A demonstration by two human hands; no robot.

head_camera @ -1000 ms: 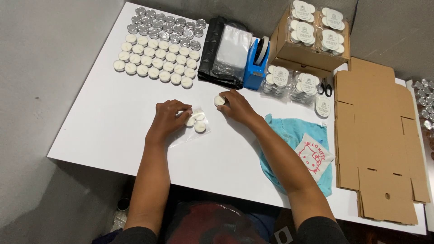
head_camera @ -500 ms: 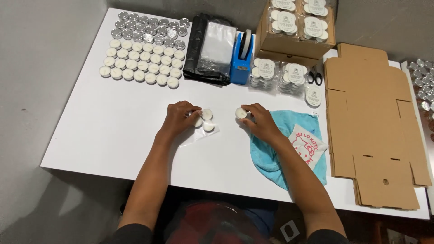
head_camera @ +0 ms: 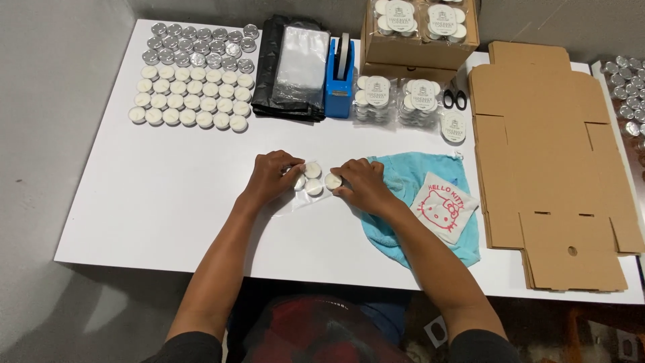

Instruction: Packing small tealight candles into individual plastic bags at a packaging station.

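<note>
Small white tealight candles [head_camera: 313, 179] lie in a little group on a clear plastic bag [head_camera: 293, 202] in the middle of the white table [head_camera: 168, 195]. My left hand [head_camera: 271, 176] rests on the bag's left side, fingers touching the leftmost candles. My right hand [head_camera: 363, 184] holds one white tealight candle [head_camera: 333, 181] at its fingertips, set down against the right side of the group.
Rows of white and silver tealights [head_camera: 191, 74] fill the far left. Behind stand a black bag with clear sleeves [head_camera: 293, 64], a blue tape dispenser [head_camera: 339, 77], packed candle packs [head_camera: 396, 101], scissors [head_camera: 455, 98], an open carton [head_camera: 418, 30]. Flat cardboard [head_camera: 547, 154] and a blue cloth pouch [head_camera: 430, 202] lie right.
My right hand has brought its candle down and leftward to the group on the bag. My left hand has stayed on the bag. The camera view has shifted slightly.
</note>
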